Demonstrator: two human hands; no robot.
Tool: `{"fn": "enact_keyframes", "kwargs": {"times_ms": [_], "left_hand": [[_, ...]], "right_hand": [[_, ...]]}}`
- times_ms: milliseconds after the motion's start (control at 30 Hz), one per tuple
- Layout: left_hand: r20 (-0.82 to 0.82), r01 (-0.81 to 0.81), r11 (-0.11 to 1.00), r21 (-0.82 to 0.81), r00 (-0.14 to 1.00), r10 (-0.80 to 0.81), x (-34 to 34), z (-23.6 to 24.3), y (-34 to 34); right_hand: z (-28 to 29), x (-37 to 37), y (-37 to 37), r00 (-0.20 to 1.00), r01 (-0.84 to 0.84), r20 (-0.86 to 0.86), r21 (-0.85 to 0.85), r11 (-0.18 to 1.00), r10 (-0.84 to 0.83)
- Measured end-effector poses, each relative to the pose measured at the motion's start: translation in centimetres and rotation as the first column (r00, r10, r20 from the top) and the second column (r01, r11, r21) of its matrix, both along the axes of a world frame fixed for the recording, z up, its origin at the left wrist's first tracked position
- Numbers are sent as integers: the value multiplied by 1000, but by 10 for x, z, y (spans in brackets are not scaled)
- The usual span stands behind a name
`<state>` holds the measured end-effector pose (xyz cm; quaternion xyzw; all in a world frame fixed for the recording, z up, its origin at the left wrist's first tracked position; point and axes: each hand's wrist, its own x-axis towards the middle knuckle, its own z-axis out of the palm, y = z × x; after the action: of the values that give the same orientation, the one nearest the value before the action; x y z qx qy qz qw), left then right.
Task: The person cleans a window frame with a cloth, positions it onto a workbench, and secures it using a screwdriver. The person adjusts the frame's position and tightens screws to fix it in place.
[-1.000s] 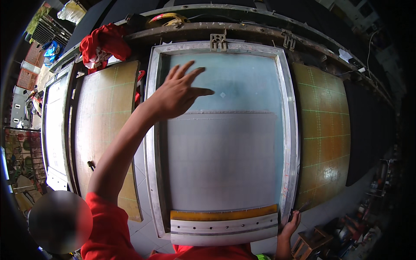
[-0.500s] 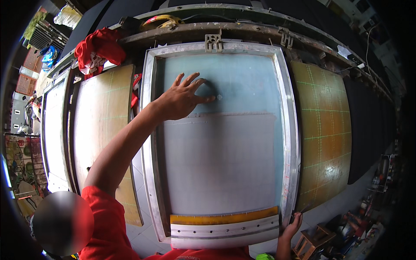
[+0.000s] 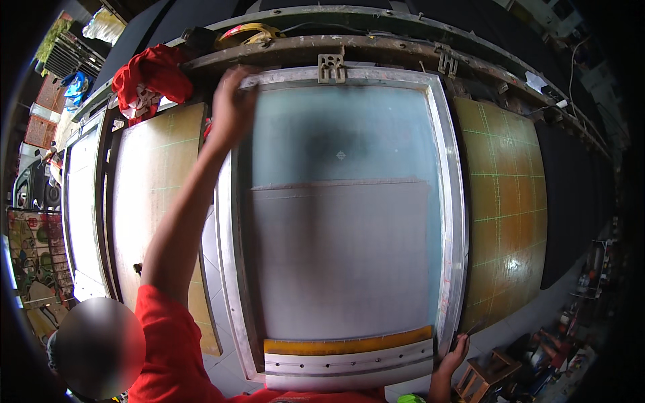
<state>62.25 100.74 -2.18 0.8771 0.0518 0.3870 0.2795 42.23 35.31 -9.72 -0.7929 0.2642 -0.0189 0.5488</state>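
Observation:
A silk-screen printing frame (image 3: 451,201) of pale metal lies before me, its mesh (image 3: 336,262) bluish at the far end and grey nearer me. My left hand (image 3: 234,104) is at the frame's far left corner, blurred; whether its fingers grip the frame cannot be made out. Across the near end of the screen rests a squeegee (image 3: 349,359) with an amber blade and a white, bolted holder. Beside the near right corner, my right hand (image 3: 458,350) is closed around something thin and dark, mostly hidden.
A metal hinge clamp (image 3: 331,69) sits at the frame's far edge by a long rail (image 3: 376,46). Gridded yellowish boards flank the screen, left (image 3: 161,174) and right (image 3: 504,201). A red cloth (image 3: 151,80) hangs at far left; a wooden stool (image 3: 487,373) stands lower right.
My left hand has moved from above the bluish mesh outward to the frame's far left corner. My right hand and the squeegee stay nearly in place.

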Motion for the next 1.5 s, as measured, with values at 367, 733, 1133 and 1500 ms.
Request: {"fn": "enact_keyframes", "kwargs": {"times_ms": [367, 733, 1133, 1500], "left_hand": [[-300, -182, 298, -937, 856, -421, 50, -24, 156], [-351, -310, 166, -936, 852, -389, 52, -23, 145], [-425, -342, 324, -882, 873, -237, 68, -44, 161], [-579, -501, 859, 106, 671, 463, 77, -26, 123]], "right_hand": [[-2, 5, 4, 997, 70, -29, 68, 995, -68], [4, 5, 11, 997, 72, -36, 69, 995, -70], [10, 7, 16, 997, 68, -44, 70, 995, -65], [2, 1, 4, 997, 66, -38, 68, 996, -64]]}}
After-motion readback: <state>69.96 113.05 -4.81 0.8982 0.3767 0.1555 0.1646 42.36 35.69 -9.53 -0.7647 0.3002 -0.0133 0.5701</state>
